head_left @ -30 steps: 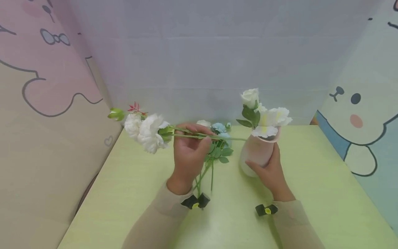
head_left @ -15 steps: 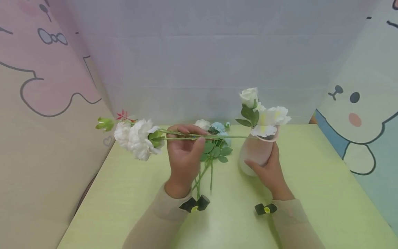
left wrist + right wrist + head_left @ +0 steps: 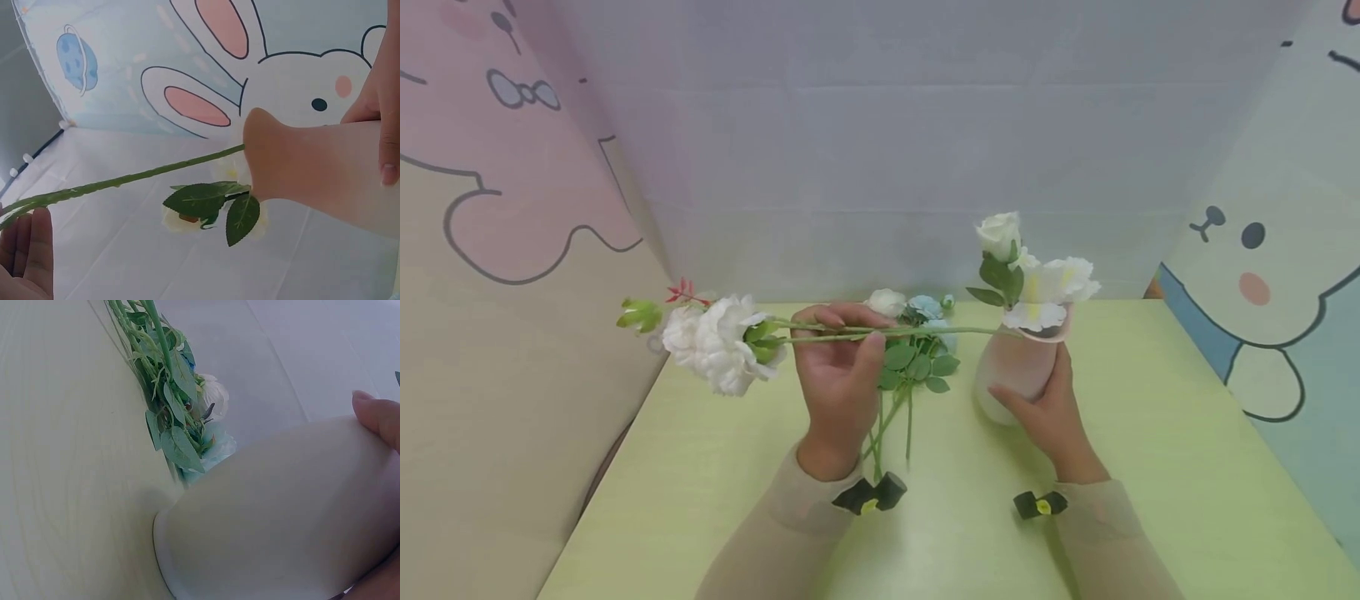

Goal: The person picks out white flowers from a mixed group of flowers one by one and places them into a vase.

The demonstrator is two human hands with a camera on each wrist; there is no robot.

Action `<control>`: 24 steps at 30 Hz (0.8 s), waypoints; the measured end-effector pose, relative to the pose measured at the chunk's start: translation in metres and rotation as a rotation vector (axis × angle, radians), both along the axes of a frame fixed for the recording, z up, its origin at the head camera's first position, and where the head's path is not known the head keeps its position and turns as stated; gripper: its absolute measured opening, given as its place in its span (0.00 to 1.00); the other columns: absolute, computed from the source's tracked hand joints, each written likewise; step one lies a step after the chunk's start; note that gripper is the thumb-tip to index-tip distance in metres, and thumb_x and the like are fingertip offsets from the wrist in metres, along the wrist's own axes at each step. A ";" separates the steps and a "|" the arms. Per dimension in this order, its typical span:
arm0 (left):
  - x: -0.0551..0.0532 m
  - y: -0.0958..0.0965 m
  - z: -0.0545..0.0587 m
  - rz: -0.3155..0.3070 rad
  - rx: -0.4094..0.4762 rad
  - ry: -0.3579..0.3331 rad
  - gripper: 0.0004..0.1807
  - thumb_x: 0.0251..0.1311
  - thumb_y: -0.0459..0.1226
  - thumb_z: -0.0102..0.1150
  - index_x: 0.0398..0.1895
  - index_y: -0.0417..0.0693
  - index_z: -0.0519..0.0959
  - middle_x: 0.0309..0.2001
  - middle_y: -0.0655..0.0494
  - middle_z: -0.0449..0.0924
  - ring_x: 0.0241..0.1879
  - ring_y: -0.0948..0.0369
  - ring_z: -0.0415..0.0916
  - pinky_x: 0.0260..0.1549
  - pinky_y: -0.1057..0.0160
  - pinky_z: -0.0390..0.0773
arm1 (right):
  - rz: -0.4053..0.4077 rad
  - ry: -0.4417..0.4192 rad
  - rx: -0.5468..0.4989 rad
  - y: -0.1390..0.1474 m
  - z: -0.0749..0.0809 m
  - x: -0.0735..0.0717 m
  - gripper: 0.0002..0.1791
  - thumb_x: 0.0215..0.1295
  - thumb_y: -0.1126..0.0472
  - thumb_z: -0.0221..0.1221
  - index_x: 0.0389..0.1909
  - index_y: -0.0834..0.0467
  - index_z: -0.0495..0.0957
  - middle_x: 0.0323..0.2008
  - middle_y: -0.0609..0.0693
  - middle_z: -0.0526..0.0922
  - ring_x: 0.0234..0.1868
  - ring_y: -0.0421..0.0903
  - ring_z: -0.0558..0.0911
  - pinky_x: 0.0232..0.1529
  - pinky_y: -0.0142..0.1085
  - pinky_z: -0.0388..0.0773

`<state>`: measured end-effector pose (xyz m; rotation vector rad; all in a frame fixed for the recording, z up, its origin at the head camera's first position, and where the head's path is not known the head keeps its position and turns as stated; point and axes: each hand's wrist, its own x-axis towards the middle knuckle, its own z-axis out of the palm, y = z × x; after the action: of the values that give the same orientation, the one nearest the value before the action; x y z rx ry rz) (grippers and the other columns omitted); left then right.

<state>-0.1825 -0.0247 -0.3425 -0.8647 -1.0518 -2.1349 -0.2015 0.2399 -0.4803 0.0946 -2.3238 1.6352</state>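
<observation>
My left hand (image 3: 838, 379) pinches the green stems (image 3: 820, 333) of a white ruffled flower spray (image 3: 718, 343) between thumb and fingers. The spray lies nearly level, blossoms to the left. Its longer stem (image 3: 125, 181) reaches the mouth of a pale pink-and-white vase (image 3: 1011, 375); I cannot tell whether the tip is inside. My right hand (image 3: 1052, 417) grips the vase's side and tilts it to the right, its base touching the table in the right wrist view. A white rose (image 3: 998, 236) and a white-and-yellow ruffled flower (image 3: 1060, 283) stand in the vase.
Behind my left hand, a bunch of pale blue and white flowers with green leaves (image 3: 917, 362) lies on the light yellow-green table (image 3: 970, 517). A plain cloth (image 3: 880, 150) hangs at the back, with cartoon-printed panels on both sides.
My left hand has shifted slightly left, and the white blossoms have moved left and down. The stem's far end has come to the vase's rim. My right hand and the vase stay nearly still.
</observation>
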 end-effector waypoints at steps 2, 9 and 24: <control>-0.001 0.000 0.001 0.005 0.007 0.008 0.19 0.57 0.19 0.55 0.41 0.45 0.61 0.40 0.48 0.80 0.38 0.53 0.82 0.41 0.61 0.82 | 0.001 -0.005 0.003 0.000 0.000 0.000 0.64 0.57 0.58 0.77 0.82 0.43 0.40 0.70 0.59 0.60 0.66 0.60 0.66 0.65 0.62 0.63; -0.005 0.005 0.000 -0.025 0.000 0.009 0.20 0.57 0.17 0.53 0.42 0.47 0.61 0.41 0.50 0.80 0.39 0.55 0.81 0.40 0.65 0.79 | -0.004 -0.010 0.005 0.001 -0.002 -0.001 0.64 0.57 0.57 0.77 0.82 0.42 0.39 0.70 0.59 0.60 0.65 0.61 0.66 0.65 0.63 0.62; -0.021 0.025 -0.005 -0.112 -0.038 -0.026 0.22 0.56 0.16 0.52 0.45 0.49 0.62 0.44 0.49 0.78 0.42 0.54 0.77 0.43 0.65 0.80 | 0.001 0.006 -0.010 0.001 -0.002 -0.001 0.64 0.56 0.59 0.77 0.82 0.42 0.41 0.69 0.57 0.61 0.65 0.59 0.67 0.64 0.61 0.63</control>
<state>-0.2032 0.0003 -0.3473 -0.9359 -1.0838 -2.2306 -0.2024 0.2410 -0.4824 0.0979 -2.3109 1.6451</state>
